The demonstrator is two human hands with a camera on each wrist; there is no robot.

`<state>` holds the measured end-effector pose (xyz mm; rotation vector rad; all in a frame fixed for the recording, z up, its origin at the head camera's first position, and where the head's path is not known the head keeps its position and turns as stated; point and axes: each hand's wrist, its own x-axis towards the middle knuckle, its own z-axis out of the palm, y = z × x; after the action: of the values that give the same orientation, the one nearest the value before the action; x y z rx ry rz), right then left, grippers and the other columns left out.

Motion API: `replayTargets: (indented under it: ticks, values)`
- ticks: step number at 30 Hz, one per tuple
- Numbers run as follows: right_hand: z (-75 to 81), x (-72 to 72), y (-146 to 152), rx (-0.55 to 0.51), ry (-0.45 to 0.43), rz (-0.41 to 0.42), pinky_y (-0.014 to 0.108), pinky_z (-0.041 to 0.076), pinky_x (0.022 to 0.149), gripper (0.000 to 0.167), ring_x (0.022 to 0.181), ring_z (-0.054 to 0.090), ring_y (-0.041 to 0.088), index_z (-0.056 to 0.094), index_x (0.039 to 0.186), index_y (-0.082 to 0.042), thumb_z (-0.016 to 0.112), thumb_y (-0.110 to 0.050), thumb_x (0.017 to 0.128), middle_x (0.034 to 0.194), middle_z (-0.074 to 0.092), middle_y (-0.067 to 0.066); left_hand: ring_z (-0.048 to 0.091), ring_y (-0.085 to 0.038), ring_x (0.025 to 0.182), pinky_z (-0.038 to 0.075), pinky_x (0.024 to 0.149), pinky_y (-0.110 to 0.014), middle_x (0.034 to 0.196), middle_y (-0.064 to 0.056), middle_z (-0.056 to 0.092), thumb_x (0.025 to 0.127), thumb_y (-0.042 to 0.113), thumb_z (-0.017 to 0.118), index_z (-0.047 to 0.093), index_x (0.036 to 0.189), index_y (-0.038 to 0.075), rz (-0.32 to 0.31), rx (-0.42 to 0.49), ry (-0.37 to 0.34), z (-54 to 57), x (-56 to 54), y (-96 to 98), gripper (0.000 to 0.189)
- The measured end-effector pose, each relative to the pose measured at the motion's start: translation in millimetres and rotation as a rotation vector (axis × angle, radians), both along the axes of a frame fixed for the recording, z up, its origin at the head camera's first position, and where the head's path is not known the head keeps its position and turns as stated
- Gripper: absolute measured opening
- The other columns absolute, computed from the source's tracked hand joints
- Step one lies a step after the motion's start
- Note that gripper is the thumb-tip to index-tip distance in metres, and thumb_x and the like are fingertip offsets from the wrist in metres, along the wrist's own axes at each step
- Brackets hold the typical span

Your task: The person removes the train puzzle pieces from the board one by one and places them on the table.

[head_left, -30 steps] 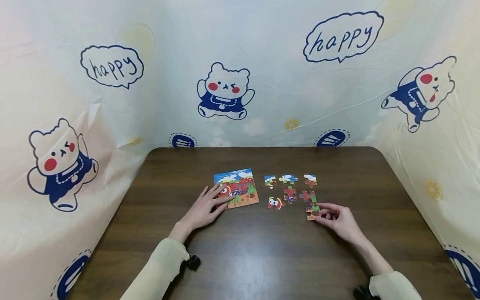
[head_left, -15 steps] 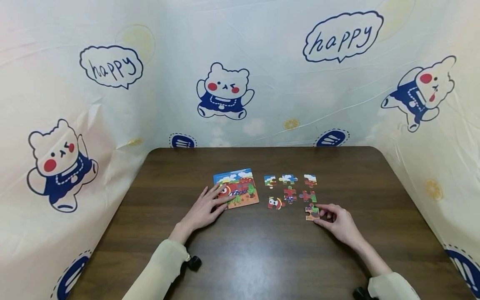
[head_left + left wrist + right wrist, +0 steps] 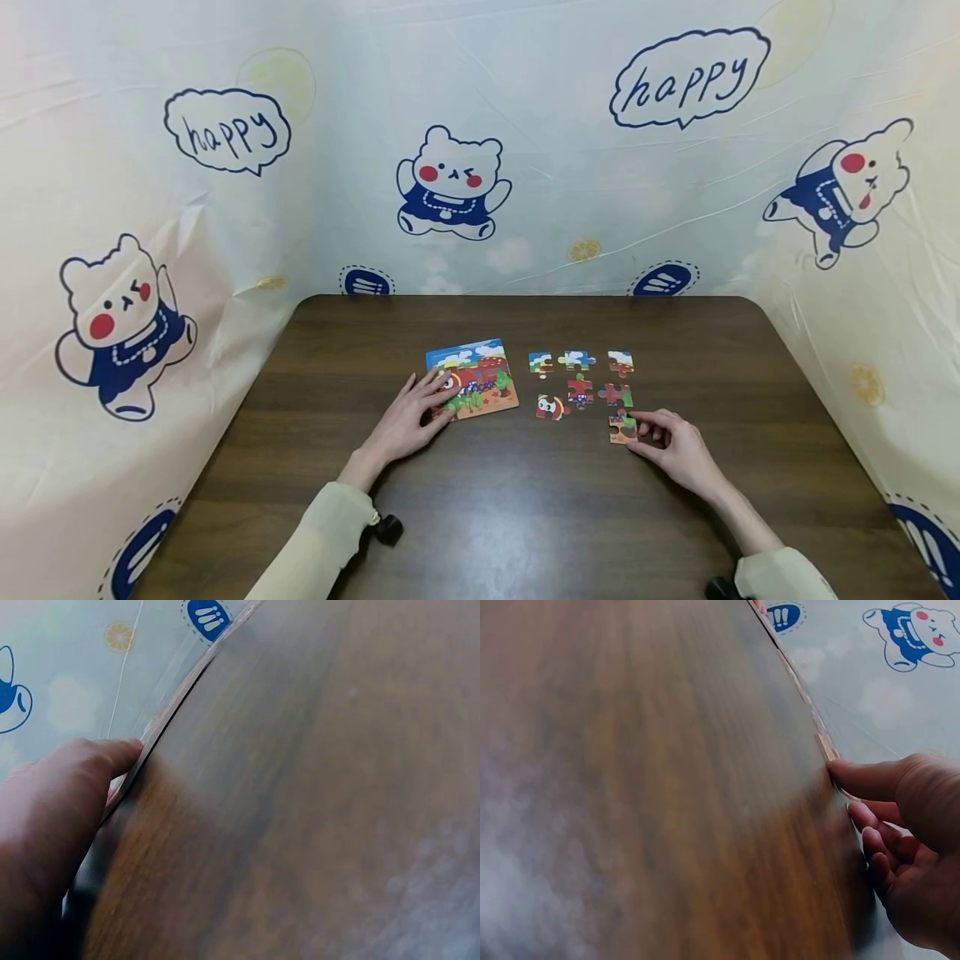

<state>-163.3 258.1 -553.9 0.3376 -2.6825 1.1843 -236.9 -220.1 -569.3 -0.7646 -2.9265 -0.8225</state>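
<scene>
My left hand (image 3: 405, 421) rests with extended fingers on the lower left of a square picture board (image 3: 487, 404) printed with a red train, cactus and clouds. Its thumb (image 3: 124, 754) lies by the board's edge in the left wrist view. With thumb and index finger, my right hand (image 3: 678, 446) pinches the right side of a jigsaw piece (image 3: 622, 430), orange and green, flat at the table. Right above that one lies a red jigsaw piece (image 3: 617, 394) with a green corner. In the right wrist view the pinched piece (image 3: 826, 746) shows only edge-on at the thumb.
Several other pieces lie between board and right hand: a sky piece (image 3: 540, 362), a blue cloud piece (image 3: 577, 359), a cloud-and-red piece (image 3: 620, 362), a red piece (image 3: 580, 390) and a face piece (image 3: 551, 407). Behind the brown table (image 3: 495, 517) hangs a printed curtain (image 3: 540, 167).
My right hand has shifted the orange-and-green piece slightly left, below the red one. The left hand stays on the board, its index finger drawn back a little.
</scene>
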Motion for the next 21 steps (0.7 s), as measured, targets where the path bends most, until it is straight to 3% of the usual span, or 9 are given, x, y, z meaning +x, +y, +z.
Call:
replayTargets:
  ticks: [8, 14, 21]
  values:
    - [1.7, -0.5, 0.1, 0.0, -0.014, 0.018, 0.022, 0.042, 0.067, 0.039, 0.078, 0.051, 0.005, 0.08, 0.122, -0.001, 0.094, -0.005, 0.085, 0.09, 0.065, 0.0, 0.028, -0.03, 0.171, 0.015, 0.14, -0.063, 0.175, -0.005, 0.045, 0.109, 0.044, 0.068, 0.063, 0.157, 0.024, 0.008, -0.001, -0.013, 1.3, 0.6, -0.4, 0.052]
    - [6.6, -2.7, -0.4, -0.068, -0.009, 0.024, 0.019, 0.043, 0.064, 0.042, 0.074, 0.052, 0.004, 0.077, 0.126, 0.003, 0.091, -0.001, 0.086, 0.089, 0.068, 0.006, 0.03, -0.03, 0.171, 0.016, 0.139, -0.064, 0.175, -0.006, 0.046, 0.109, 0.044, 0.068, 0.064, 0.156, 0.024, 0.007, 0.002, -0.007, 1.0, 1.7, 0.0, 0.051]
    - [28.3, -24.3, -21.7, -0.113, -0.089, 0.061, 0.018, 0.048, 0.066, 0.044, 0.077, 0.055, 0.003, 0.073, 0.134, 0.003, 0.088, -0.004, 0.092, 0.098, 0.073, 0.013, 0.03, -0.028, 0.171, 0.016, 0.14, -0.063, 0.175, -0.004, 0.047, 0.109, 0.045, 0.069, 0.065, 0.156, 0.027, 0.021, 0.018, -0.007, -2.0, 1.0, 0.2, 0.051]
